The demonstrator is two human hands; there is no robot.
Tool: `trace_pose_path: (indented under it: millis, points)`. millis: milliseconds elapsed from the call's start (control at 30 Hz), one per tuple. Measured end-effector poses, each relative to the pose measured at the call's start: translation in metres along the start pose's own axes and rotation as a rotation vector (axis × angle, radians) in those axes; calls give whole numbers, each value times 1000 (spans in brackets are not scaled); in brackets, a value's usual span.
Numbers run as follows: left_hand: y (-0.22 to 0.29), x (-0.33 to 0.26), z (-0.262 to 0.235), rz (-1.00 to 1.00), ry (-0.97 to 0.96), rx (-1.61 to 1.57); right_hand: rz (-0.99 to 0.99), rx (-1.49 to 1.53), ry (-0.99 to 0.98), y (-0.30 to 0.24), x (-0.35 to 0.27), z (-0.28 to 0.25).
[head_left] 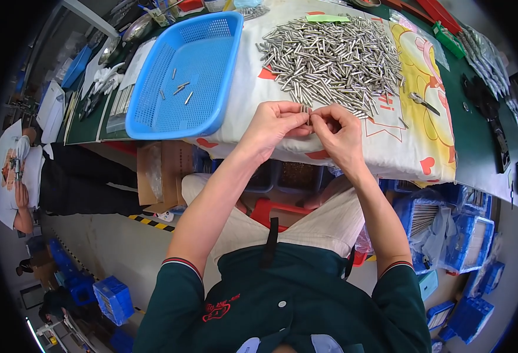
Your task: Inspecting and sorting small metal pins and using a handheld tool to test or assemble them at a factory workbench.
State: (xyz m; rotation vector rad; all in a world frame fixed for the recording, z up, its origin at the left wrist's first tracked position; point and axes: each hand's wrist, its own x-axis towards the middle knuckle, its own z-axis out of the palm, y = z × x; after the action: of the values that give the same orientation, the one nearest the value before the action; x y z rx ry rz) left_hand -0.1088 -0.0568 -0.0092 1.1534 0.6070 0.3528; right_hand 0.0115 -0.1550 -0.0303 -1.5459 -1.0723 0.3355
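Observation:
My left hand [278, 125] and my right hand [336, 130] meet over the near edge of the cloth-covered table. Between their fingertips are small metal pins [305, 110], upright and partly hidden by the fingers. Both hands are closed in a pinch. Just beyond them spreads a large heap of short silvery metal pins [335, 59] on a printed white and yellow cloth [244, 117]. To the left stands a blue perforated plastic basket [134, 115] with several loose pins [182, 86] on its bottom.
A small tool with a dark handle [427, 103] lies right of the heap. A green strip [328, 18] rests on the pins' far side. White gloves [107, 79] lie left of the basket. A cardboard box [170, 167] stands below the table; another person [20, 170] is at far left.

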Motion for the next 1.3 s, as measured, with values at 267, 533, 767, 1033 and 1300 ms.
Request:
trace_pose_path:
  millis: [267, 533, 767, 1033, 1300]
  points:
    - [4, 0, -1, -40, -30, 5, -20, 63, -1, 1, -1, 0]
    - [5, 0, -4, -47, -63, -49, -60, 14, -31, 1, 0, -2]
    - [3, 0, -4, -29, -78, -38, -71, 16, -32, 1, -1, -2]
    - [3, 0, -5, -9, -75, -20, -68, -1, -69, -4, 2, -2]
    - [0, 0, -4, -2, -86, -38, -101, -23, -103, -6, 0, -4]
